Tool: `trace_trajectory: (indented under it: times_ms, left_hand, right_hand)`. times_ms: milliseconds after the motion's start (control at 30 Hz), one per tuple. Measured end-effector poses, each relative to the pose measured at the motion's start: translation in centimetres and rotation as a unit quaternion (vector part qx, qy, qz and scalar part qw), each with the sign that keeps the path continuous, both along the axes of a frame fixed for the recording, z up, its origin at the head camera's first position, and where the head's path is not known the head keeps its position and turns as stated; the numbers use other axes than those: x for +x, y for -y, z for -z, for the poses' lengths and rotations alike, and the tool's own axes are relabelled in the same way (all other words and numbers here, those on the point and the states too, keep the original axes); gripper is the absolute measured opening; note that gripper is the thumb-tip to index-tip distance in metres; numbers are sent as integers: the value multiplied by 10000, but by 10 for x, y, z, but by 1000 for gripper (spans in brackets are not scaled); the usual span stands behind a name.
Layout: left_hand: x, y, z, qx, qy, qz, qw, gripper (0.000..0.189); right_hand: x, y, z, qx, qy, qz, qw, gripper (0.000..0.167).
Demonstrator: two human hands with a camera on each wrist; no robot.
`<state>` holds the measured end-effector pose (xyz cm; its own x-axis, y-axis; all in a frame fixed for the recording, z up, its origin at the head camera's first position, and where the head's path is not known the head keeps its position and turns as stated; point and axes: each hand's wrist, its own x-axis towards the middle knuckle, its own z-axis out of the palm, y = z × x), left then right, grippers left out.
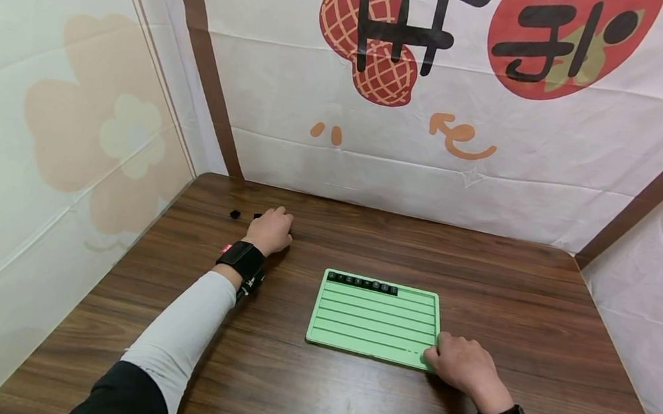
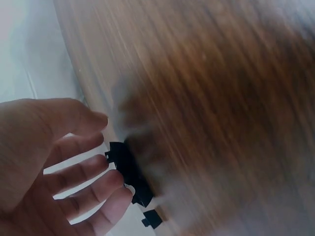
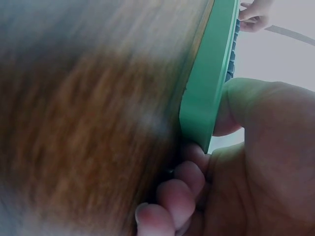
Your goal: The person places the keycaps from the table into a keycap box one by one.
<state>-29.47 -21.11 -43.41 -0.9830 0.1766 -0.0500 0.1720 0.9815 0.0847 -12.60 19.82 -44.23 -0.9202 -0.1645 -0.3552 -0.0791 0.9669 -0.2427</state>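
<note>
At the far left of the table my left hand (image 1: 270,231) reaches down among small black keycaps. In the left wrist view its fingers are loosely bent, with the fingertips against or just beside a row of black keycaps (image 2: 130,172); thumb and fingers stand apart. A single keycap (image 2: 152,219) lies below that row. My right hand (image 1: 466,365) grips the near right corner of a green grooved tray (image 1: 371,321), thumb on top and fingers curled at its edge. Several black keycaps (image 1: 363,283) sit side by side in the tray's far groove, from its left end.
Another black keycap (image 1: 235,214) lies near the table's far left corner. A small red item (image 1: 226,248) shows beside the left wristband. The wooden table (image 1: 314,392) meets a printed white cloth (image 1: 288,156) behind and pale cloth walls at both sides.
</note>
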Motion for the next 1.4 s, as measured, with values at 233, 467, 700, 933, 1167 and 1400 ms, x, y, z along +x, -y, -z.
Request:
trace_trajectory:
  times_ms: [233,467,700,933,1167,1400]
  left_hand:
    - [0,-2,0,51,123,-107,9999,46]
    - [-1,-1,2,30,168,-194,9997,46]
    - [-1,-2,2,185,62,-80,9998,36]
    - [-1,-1,4,319,-206,48,9993,28]
    - [1,-3,-3,681,-410,124,9968,22]
    - [2,-6,-4,1151,-606,311,9910,20]
  right_hand:
    - [1,0,0,13,-74,-11,10000,21]
    - [0,1,0,83,-22,41,10000,21]
    - [0,1,0,94,-56,60,9999,21]
    - [2,1,2,46,-200,0,9998,22]
    - [1,2,-2,104,-51,25,9999,22]
    - [0,3,-3,134,70,52,9999,21]
